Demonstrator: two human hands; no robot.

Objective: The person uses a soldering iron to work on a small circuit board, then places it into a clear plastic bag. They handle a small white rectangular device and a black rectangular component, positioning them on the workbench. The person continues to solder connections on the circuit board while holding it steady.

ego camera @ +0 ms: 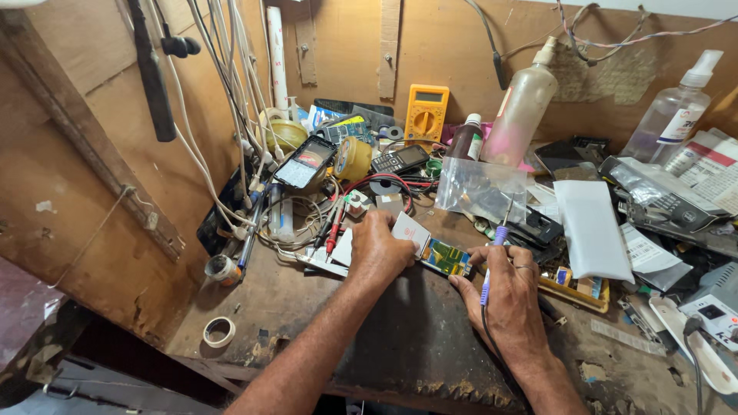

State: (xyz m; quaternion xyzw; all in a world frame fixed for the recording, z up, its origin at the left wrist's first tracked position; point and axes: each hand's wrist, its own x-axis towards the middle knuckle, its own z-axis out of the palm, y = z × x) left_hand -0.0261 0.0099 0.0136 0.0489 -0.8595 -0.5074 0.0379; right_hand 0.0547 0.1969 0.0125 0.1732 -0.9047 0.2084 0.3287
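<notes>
1. Left hand (378,250) was closed flat over the circuit board (444,257), pinning it to the surface (400,346) near centre.
2. Right hand (507,296) gripped the soldering iron (492,257), tip toward 12 o'clock.
3. Board judged light, stiff, fragile; best held by its edges.
4. Long axis ran 10 to 4 o'clock.

- The left hand (378,250) covers part of the circuit board (444,257).
- The clear spray bottle (676,107) sits near the right edge; the white device (719,307) below is cut off.
</notes>
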